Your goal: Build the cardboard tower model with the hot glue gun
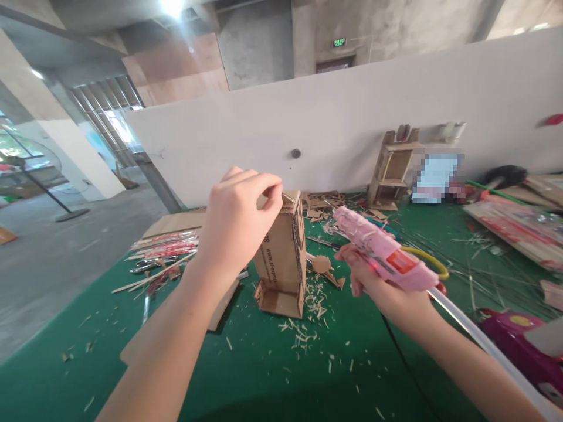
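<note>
A tall cardboard structure [281,252] stands upright on the green table, with a small tray-like ledge at its foot. My left hand [246,205] is at its top left edge, thumb and forefinger pinched together. Something thin and small shows by those fingertips, but I cannot make out what it is. My right hand [373,281] is wrapped round a pink hot glue gun [382,246], whose nozzle points up and left, apart from the cardboard. A clear glue stick [466,322] runs out of the gun's back end.
Wood shavings [314,310] litter the green table [246,375]. Behind stands a second cardboard structure [391,167], near a blurred screen [435,179]. Wrapped sticks [171,243] lie left; a purple object [514,340] sits right. A white partition [343,123] borders the back.
</note>
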A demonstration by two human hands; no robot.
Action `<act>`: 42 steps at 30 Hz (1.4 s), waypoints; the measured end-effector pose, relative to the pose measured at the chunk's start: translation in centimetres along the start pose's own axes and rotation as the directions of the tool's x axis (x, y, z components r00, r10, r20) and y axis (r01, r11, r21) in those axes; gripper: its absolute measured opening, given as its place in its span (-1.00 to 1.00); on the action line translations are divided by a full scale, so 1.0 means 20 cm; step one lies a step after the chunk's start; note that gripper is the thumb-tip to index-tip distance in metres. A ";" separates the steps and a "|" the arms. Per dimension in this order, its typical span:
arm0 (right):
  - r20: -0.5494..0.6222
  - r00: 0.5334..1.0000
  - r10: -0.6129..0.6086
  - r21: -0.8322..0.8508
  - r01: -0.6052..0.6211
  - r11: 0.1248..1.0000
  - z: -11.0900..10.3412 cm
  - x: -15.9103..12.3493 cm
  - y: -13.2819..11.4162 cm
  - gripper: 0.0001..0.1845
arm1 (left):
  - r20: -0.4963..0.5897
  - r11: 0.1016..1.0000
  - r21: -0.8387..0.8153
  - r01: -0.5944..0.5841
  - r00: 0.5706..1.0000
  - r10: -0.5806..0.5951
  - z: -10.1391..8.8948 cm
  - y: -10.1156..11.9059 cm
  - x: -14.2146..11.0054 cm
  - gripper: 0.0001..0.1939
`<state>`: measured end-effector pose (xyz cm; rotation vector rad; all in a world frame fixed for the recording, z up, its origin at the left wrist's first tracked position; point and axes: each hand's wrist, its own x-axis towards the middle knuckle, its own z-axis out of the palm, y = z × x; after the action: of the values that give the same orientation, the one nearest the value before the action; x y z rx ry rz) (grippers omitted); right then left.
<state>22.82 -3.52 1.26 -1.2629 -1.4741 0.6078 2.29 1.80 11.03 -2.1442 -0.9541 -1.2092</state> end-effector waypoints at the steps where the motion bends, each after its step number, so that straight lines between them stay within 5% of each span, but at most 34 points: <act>1: 0.000 1.000 0.003 0.004 -0.003 1.000 0.00 0.00 0.00 -0.60 | 0.003 1.000 0.000 -0.001 1.000 0.001 0.00 0.00 0.00 -0.81; 18: 0.075 0.997 0.008 -0.001 -0.008 1.000 0.01 -0.03 -0.03 -0.71 | 0.032 0.999 -0.039 0.022 0.999 -0.021 0.00 0.01 0.00 -0.80; 26: -0.112 0.988 -0.107 0.118 0.120 0.986 0.13 0.10 -0.13 -0.74 | 0.203 0.935 -0.305 0.181 0.972 -0.122 -0.04 0.00 0.00 -0.77; 33: -0.090 0.988 -0.123 0.326 0.146 0.934 0.15 0.24 -0.25 -0.75 | 0.364 0.859 -0.375 0.349 0.908 -0.210 -0.05 -0.05 -0.01 -0.74; 42: -0.035 0.987 -0.155 0.458 0.153 0.876 0.19 0.26 -0.23 -0.86 | 0.354 0.811 -0.462 0.359 0.913 -0.202 -0.03 -0.08 -0.01 -0.75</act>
<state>18.13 0.78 6.09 -0.7664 -1.3147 0.7954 0.81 2.34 11.32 -2.7417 -1.2169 -1.4519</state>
